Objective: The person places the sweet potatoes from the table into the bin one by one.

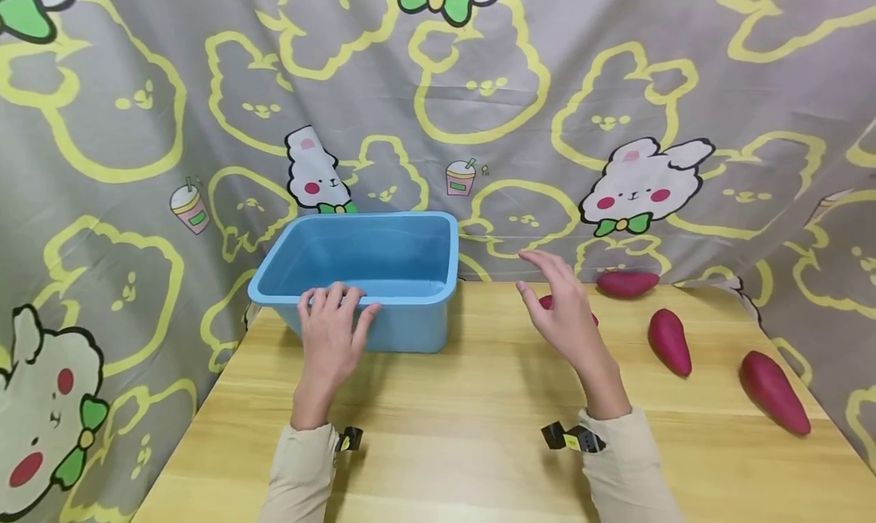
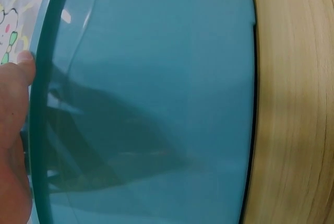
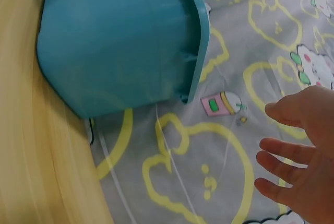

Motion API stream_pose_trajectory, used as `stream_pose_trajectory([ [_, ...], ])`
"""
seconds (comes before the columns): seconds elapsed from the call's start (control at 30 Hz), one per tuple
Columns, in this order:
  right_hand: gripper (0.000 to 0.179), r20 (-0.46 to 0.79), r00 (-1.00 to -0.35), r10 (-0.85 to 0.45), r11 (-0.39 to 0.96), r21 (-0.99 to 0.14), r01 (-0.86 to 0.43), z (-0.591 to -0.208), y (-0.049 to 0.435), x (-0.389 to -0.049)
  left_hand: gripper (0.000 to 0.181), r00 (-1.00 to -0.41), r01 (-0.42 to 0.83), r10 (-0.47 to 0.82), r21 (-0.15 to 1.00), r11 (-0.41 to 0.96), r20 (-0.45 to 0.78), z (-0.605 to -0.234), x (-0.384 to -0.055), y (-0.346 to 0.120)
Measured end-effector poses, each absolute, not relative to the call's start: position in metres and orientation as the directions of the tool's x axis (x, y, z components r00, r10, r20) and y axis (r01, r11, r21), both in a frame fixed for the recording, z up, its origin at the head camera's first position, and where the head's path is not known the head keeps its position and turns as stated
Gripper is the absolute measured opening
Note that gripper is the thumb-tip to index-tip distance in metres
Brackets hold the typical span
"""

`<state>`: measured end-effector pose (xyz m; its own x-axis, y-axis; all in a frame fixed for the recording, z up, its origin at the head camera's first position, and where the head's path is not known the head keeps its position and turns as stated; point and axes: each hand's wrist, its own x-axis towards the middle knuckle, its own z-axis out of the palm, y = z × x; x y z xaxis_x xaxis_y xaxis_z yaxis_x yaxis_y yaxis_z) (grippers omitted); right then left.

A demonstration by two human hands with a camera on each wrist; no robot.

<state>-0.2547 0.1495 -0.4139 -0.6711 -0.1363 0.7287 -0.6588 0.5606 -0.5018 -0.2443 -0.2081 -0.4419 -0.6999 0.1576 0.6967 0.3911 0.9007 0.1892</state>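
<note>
Left hand (image 1: 333,329) grips the tub (image 1: 407,329) by its near rim, likely steadying it; right hand (image 1: 564,314), loose and empty, hangs near a half-hidden potato (image 1: 545,302).

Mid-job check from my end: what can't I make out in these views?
- Most of the red sweet potato: head view, hidden behind the right hand.
- The nearest inside part of the blue tub: head view, hidden by its own near side.
- Part of the left hand: left wrist view, cut off by the left edge.
- The tub's far end: right wrist view, cut off by the top edge.
</note>
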Motion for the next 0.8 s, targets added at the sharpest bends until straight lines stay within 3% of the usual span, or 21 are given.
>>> stream_pose_trajectory([
  [0.4, 0.047, 0.717, -0.691, -0.094, 0.6, -0.514, -0.614, -0.426, 0.17, -0.271, 0.037, -0.705, 0.386, 0.143, 0.206, 0.899, 0.695, -0.439, -0.243, -0.207],
  [0.8, 0.046, 0.622, -0.776, -0.1, 0.659, -0.543, -0.52, -0.46, 0.187, -0.289, 0.037, -0.708, 0.392, 0.151, 0.206, 0.897, 0.69, -0.442, -0.243, -0.206],
])
